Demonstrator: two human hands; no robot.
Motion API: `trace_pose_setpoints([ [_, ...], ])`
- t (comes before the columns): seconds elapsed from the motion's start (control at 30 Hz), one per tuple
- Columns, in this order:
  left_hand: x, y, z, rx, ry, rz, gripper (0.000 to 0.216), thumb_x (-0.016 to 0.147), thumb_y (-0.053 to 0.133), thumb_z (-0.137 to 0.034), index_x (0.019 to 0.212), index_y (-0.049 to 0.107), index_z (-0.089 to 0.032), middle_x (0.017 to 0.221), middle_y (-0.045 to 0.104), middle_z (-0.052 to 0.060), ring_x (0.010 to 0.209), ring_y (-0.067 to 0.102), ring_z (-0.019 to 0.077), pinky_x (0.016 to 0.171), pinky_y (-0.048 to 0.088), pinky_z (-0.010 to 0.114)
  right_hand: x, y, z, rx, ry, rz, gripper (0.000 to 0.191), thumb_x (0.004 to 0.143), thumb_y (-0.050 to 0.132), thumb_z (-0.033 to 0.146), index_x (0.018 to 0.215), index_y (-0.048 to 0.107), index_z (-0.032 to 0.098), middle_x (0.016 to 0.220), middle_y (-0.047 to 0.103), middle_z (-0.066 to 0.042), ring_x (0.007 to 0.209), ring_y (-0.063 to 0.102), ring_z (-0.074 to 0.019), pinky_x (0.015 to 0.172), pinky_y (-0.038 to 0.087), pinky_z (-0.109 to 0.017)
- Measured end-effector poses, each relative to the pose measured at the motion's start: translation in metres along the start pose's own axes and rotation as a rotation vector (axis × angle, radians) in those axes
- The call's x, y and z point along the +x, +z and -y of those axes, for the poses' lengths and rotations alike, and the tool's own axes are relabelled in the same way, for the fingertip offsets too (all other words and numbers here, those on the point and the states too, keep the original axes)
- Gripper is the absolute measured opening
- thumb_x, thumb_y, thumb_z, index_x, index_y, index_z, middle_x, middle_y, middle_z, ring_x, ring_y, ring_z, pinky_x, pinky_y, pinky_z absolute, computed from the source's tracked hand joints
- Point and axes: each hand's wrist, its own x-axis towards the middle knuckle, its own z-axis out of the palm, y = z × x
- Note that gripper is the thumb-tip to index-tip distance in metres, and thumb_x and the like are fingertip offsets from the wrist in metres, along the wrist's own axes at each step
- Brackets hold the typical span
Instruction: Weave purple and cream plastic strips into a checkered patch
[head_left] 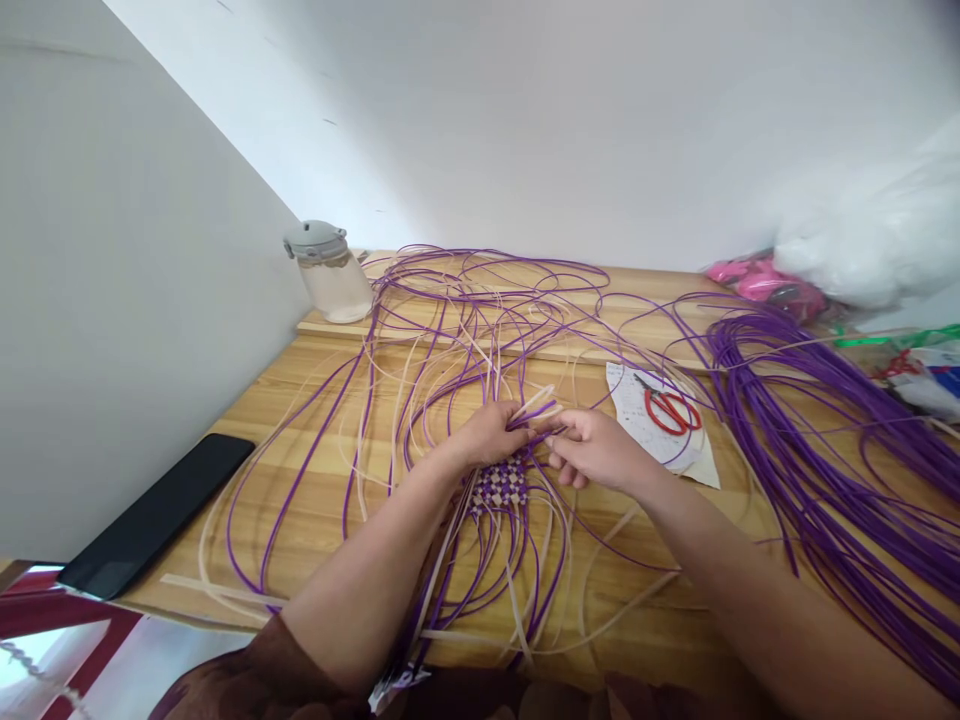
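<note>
A small checkered woven piece point(501, 486) of purple and cream strips lies on the wooden table, long loose strips fanning out from it on all sides. At its far edge my left hand point(496, 434) is closed, pinching some of the strips point(537, 402); short purple and cream loops rise between the two hands. Close by on the right, my right hand point(586, 446) has its thumb and index finger drawn together at the same strips, with the other fingers curled. What exactly sits between those right fingertips is too small to make out.
At right, a large bundle of purple strips point(817, 440) spreads over the table. Red-handled scissors point(670, 410) lie on a written paper point(626, 395). A lidded jar point(334, 285) stands back left, a black phone point(157, 515) front left. Plastic bags point(877, 240) fill the far right corner.
</note>
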Motion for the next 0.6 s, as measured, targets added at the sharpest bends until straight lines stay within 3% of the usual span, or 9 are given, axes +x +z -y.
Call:
trace_pose_setpoints([
  [0.1,0.000,0.002,0.000,-0.020,0.004,0.013,0.025,0.077,0.056,-0.034,0.086,0.065,-0.013,0.066,0.054,-0.003,0.061,0.047,0.0117,0.058,0.035,0.021,0.005,-0.007,0.010,-0.188,-0.097,-0.069,0.012,0.075,0.055,0.016,0.079,0.067,0.018,0.049,0.060,0.002,0.035,0.053,-0.0106,0.035,0.034,-0.018],
  [0.3,-0.001,0.006,0.000,-0.163,-0.006,-0.025,0.012,0.071,0.055,-0.025,0.071,0.060,-0.014,0.062,0.049,-0.005,0.059,0.043,0.0093,0.060,0.035,0.020,0.023,-0.002,0.015,-0.334,-0.356,-0.145,0.007,0.071,0.067,0.026,0.069,0.070,0.020,0.067,0.070,-0.001,0.062,0.063,-0.0163,0.054,0.042,-0.023],
  [0.47,-0.002,0.006,-0.003,-0.183,-0.099,-0.029,0.011,0.067,0.057,-0.025,0.063,0.054,-0.015,0.056,0.041,-0.006,0.053,0.035,0.0072,0.052,0.028,0.020,0.022,0.001,0.010,-0.402,-0.452,-0.233,0.013,0.075,0.058,0.020,0.077,0.071,0.020,0.073,0.070,-0.001,0.065,0.061,-0.0147,0.058,0.041,-0.022],
  [0.6,-0.003,0.004,-0.008,-0.160,-0.198,-0.018,0.013,0.067,0.058,-0.026,0.061,0.055,-0.015,0.053,0.039,-0.006,0.050,0.033,0.0071,0.051,0.026,0.021,0.020,0.001,0.007,-0.407,-0.431,-0.252,0.012,0.073,0.058,0.019,0.077,0.069,0.019,0.068,0.068,0.000,0.058,0.058,-0.0129,0.052,0.036,-0.021],
])
